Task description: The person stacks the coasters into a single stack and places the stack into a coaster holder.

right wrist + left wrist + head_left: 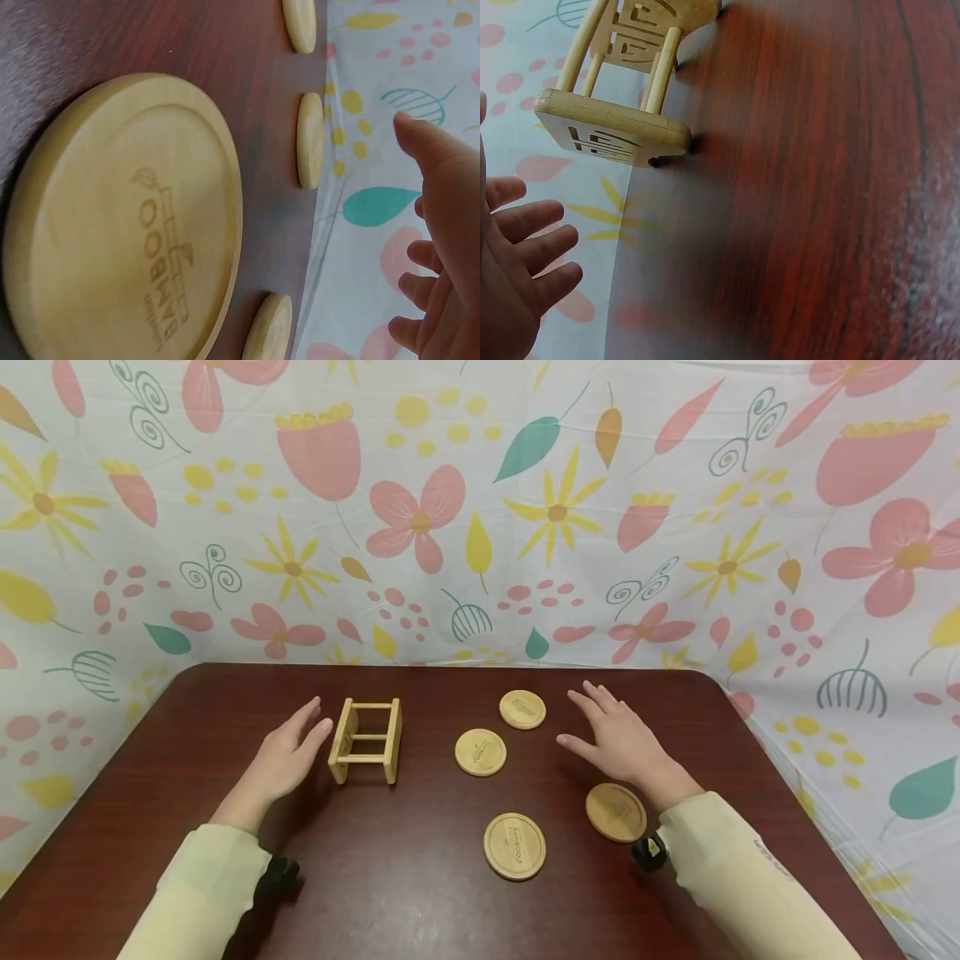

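A small wooden rack [366, 739] with side panels and round crossbars stands on the left half of the table; in the left wrist view, cut-out slots show in its side panel [607, 139]. Just left of it hovers my left hand [283, 760], fingers extended, holding nothing. Round bamboo coasters lie flat on the table: one at the back [522, 709], one left of it [481, 752], one nearer the front [514, 846] and one at the right [616, 812]. My right hand [622, 739], fingers spread, is above the table beyond the right coaster, touching none.
The dark reddish-brown table [375, 885] has rounded back corners. Right behind it hangs a white cloth [465, 635] printed with flowers and leaves. A dark device is strapped at each wrist, beside the pale sleeves [197, 893].
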{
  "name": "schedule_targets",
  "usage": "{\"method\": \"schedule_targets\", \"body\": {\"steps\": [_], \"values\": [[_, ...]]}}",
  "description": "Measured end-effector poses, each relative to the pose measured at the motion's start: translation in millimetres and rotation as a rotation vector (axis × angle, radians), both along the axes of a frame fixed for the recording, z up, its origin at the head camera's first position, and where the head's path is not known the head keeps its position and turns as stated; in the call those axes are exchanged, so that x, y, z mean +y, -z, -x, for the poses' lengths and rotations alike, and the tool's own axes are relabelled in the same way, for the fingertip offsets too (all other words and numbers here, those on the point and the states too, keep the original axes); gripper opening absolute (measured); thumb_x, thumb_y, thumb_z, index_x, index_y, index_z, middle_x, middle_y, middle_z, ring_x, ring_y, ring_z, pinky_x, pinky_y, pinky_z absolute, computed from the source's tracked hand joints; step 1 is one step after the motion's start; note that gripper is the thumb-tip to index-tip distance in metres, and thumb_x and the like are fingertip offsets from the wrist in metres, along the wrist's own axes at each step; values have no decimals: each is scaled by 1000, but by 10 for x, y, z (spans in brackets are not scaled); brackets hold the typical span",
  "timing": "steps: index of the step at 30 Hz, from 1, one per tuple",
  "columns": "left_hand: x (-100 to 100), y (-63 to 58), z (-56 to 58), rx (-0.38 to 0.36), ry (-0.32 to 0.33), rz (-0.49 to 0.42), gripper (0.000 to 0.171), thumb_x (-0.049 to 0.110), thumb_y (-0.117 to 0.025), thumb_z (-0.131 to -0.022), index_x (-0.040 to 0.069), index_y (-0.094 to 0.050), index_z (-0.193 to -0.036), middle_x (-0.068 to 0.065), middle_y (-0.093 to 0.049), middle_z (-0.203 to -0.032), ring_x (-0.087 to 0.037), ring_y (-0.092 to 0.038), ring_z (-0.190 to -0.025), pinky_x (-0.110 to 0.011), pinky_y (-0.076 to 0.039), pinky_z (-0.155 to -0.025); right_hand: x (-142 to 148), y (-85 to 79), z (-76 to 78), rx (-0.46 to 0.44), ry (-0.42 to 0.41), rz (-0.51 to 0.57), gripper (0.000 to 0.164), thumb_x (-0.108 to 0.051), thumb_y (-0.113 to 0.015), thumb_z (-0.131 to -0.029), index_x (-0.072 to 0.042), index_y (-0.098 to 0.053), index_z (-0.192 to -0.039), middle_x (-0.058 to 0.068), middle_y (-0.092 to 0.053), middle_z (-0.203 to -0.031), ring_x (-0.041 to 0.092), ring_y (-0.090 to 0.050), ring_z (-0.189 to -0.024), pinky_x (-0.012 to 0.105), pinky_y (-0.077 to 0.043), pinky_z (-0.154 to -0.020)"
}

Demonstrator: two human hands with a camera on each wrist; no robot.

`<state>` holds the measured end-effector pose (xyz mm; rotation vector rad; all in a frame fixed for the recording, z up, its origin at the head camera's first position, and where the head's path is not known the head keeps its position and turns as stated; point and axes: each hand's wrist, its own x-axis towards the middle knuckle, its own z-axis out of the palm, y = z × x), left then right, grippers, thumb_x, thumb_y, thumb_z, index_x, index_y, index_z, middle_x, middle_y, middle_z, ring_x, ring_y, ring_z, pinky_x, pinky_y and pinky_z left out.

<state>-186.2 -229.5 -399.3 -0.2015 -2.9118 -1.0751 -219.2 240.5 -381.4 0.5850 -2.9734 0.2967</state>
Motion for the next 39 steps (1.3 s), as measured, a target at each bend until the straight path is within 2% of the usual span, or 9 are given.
{"method": "schedule_targets", "body": {"steps": [9, 17, 23, 32, 39], "values": [[9, 39, 46, -25, -39, -93, 66, 49, -34, -100, 3, -30, -147, -22, -43, -143, -40, -43, -130, -55, -36, -103, -102, -30, 63, -59, 17, 19, 74, -51, -58, -88, -12, -35, -146, 16, -27, -153, 34, -28, -140, 54, -40, -100], [44, 26, 81, -101, -39, -168, 62, 44, -37, -100, 1, -33, -146, -25, -43, -142, -41, -42, -129, -55, -38, -102, -177, -23, 115, -98, -3, 89, 72, -47, -59, -89, -9, -36, -145, 19, -29, -152, 36, -30, -138, 56, -35, -104], [65, 29, 112, -162, -29, -282, 58, 37, -41, -100, 1, -35, -144, -25, -47, -137, -37, -55, -117, -43, -52, -88, -234, -40, 142, -120, 5, 129, 71, -46, -60, -89, -7, -38, -144, 19, -31, -150, 37, -31, -138, 55, -33, -107], [78, -25, 124, -250, -35, -427, 57, 34, -46, -99, 0, -36, -144, -28, -50, -133, -34, -59, -113, -33, -55, -81, -303, -1, 216, -170, 21, 147, 70, -44, -61, -89, -5, -39, -143, 21, -32, -149, 38, -30, -138, 55, -32, -107], [98, -39, 155, -293, -23, -446, 53, 26, -49, -98, -2, -38, -142, -29, -50, -132, -32, -62, -107, -32, -56, -78, -344, 31, 269, -192, 36, 155, 70, -44, -62, -88, -4, -40, -141, 21, -35, -148, 37, -33, -136, 54, -33, -107]]}}
